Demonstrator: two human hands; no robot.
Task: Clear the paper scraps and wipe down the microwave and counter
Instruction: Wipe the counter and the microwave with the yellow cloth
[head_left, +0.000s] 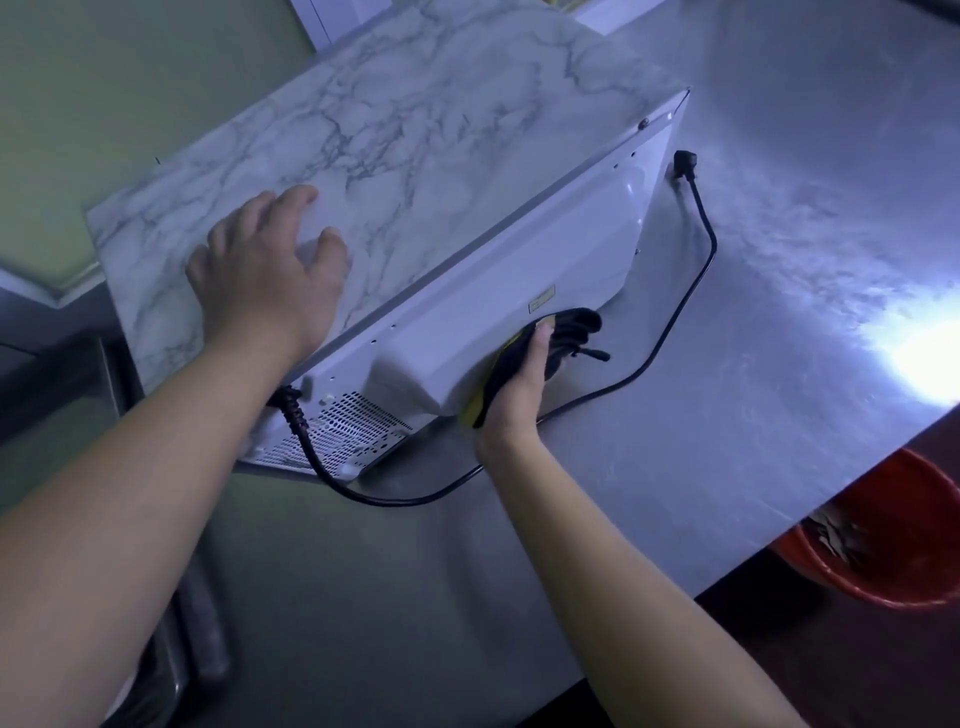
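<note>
Both forearms come in from the bottom edge, cut off at the frame. Closest on the right, a red bucket (883, 551) sits below the worktop (727, 364) edge, half out of frame, with something pale and scrappy inside that's too blurry to call. The grey worktop has a big glare patch on the right that washes out the surface there.

The right hand (514, 395) is pressed against the microwave's white back panel, fingers (540, 345) clamped on a dark cloth (566, 332) with a yellow edge; most of the cloth is bunched under the hand, so its shape is hard to read. A black power cord (670, 332) leaves the back near the vent holes, loops across the worktop and ends in a plug lying loose by the far corner.

The microwave (467, 322) sits on the worktop, turned back-side toward the camera. Its top is covered in grey-veined marble pattern. The left hand (265, 275) rests flat on that top, fingers spread apart, holding nothing. The front and door are out of sight.
</note>
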